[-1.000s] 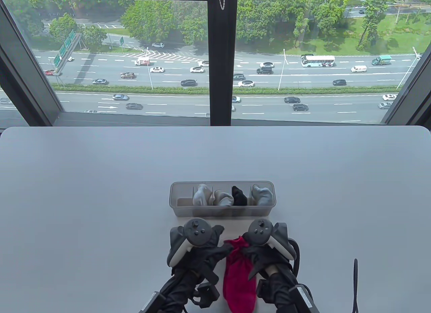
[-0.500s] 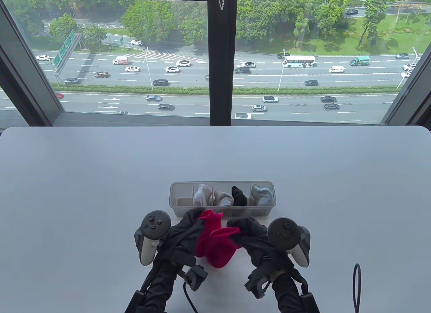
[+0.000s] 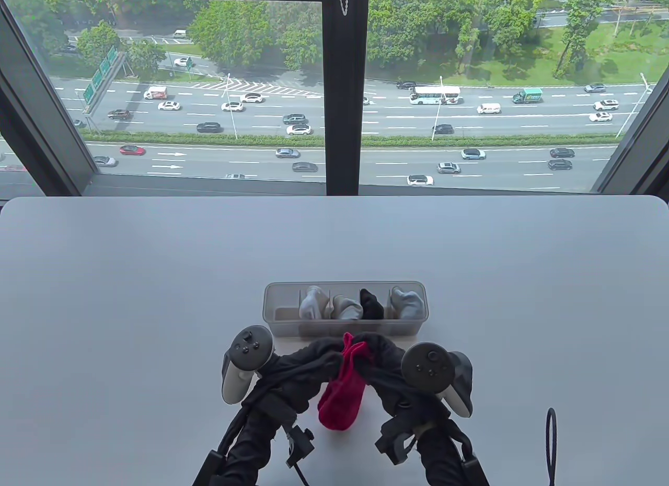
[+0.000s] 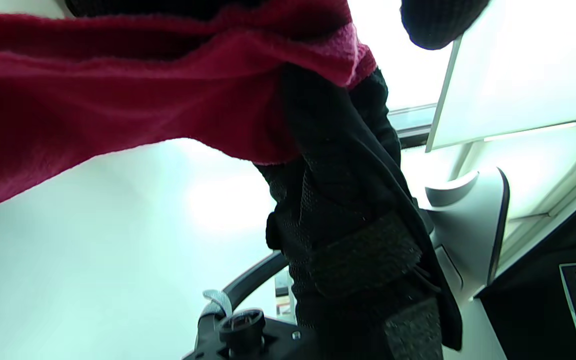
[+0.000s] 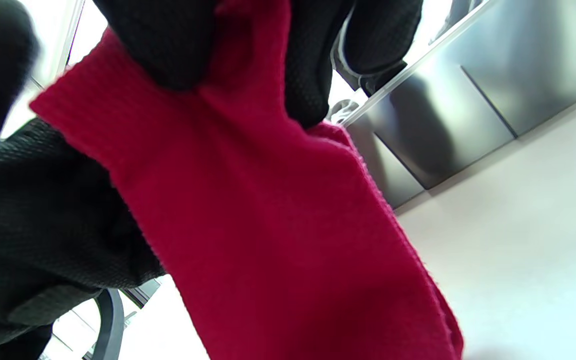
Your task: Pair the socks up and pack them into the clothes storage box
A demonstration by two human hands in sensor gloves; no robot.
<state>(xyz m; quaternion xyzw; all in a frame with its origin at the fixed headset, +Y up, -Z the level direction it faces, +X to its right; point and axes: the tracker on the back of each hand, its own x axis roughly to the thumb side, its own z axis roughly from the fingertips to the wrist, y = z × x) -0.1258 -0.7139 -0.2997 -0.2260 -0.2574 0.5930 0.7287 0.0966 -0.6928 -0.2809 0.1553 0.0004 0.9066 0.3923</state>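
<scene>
1. Both hands meet over the near middle of the white surface (image 3: 130,277), just in front of the storage box (image 3: 345,326).
2. Left hand (image 3: 308,363): fingers curled onto the upper end of the red socks (image 3: 342,392); the left wrist view shows red fabric draped across the top of frame beneath the dark glove.
3. Right hand (image 3: 384,358): fingers pinch the same cuff end. In the right wrist view the gloved fingers (image 5: 308,75) close on the ribbed cuff of the red socks (image 5: 278,225).
4. The red socks hang from the two grips, folded into a short bundle, lower end towards the person. Whether the lower end touches the surface, cannot tell.
5. Storage box: translucent, long side facing the person, split by dividers. Leftmost compartment shows no sock. Next along sit a light grey pair (image 3: 312,303), a pale rolled pair (image 3: 346,307), a black pair (image 3: 371,304) and a grey pair (image 3: 407,302) at the right end.
6. A black cable loop (image 3: 551,444) lies on the surface at the right, well apart from the hands.
</scene>
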